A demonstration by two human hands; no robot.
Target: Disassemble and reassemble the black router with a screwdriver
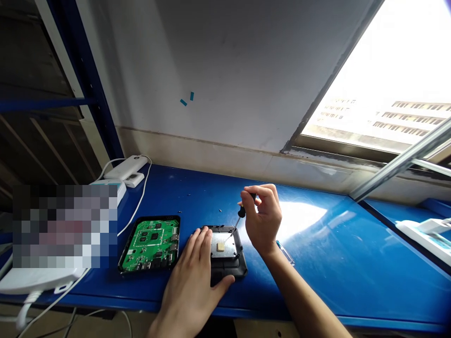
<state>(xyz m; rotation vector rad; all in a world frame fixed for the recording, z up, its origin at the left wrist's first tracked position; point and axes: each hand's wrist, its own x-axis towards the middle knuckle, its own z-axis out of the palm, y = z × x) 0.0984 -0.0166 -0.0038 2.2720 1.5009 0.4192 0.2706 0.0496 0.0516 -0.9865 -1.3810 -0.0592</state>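
Note:
My right hand (263, 213) grips a small screwdriver (241, 212) by its black handle. Its thin shaft slants down to the upper right part of a metal plate (229, 252), which carries a tan square pad (221, 247). The plate sits inside a black plastic cover (230, 272). Across the cover's left side lies my left hand (195, 263), flat, with fingers stretched out and thumb apart. Left of that hand, a green circuit board (151, 244) rests in a black casing. The screw under the tip is too small to make out.
Tiny screws (220, 210) lie on the blue table (352, 272) behind the cover. A small clear and blue item (285, 252) is beside my right forearm. White devices (128, 168) with cables stand at the left, partly pixelated. A metal bar (398, 164) crosses at right.

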